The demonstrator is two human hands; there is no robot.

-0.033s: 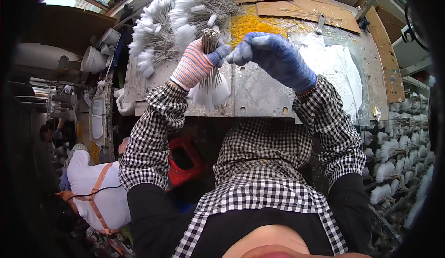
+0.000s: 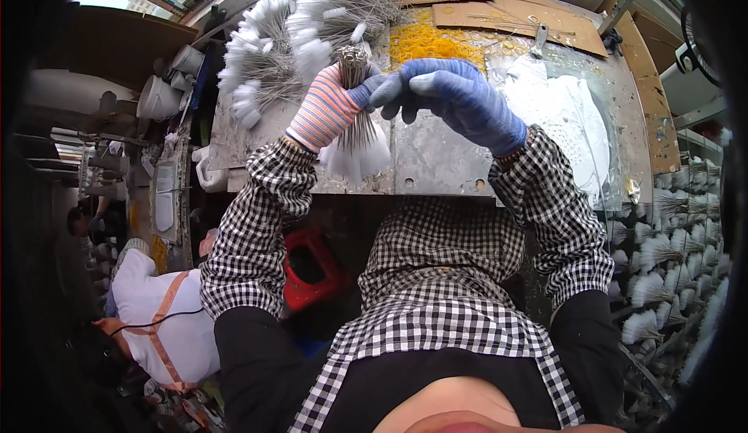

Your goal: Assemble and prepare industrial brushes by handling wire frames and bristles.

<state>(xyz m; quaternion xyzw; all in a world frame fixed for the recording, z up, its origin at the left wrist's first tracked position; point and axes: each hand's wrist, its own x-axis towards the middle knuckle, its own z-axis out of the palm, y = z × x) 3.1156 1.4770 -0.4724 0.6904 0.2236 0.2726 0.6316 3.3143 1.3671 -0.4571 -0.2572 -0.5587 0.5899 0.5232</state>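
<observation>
My left hand (image 2: 331, 104), in a striped glove with a blue thumb, is closed around a bundle of wire-handled brushes (image 2: 357, 133). The bundle stands nearly upright: looped wire ends show above the fist, and white bristles fan out below it over the table's front part. Close to the right of that thumb hovers my right hand (image 2: 460, 102), in a blue-grey glove. Its fingers are curved and apart, the tips by the left thumb. I make out nothing between them.
Piles of white brushes (image 2: 265, 67) lie at the table's back left. Yellow rubber bands (image 2: 432, 42) are heaped at the back, beside cardboard (image 2: 518, 22). White cloth (image 2: 557, 121) lies at right. A red stool (image 2: 313, 269) stands below; a person in white (image 2: 160, 308) is at lower left.
My right hand's fingertips have shifted left toward the bundle, and its fingers have spread from a pinched shape. My left hand stays on the brushes.
</observation>
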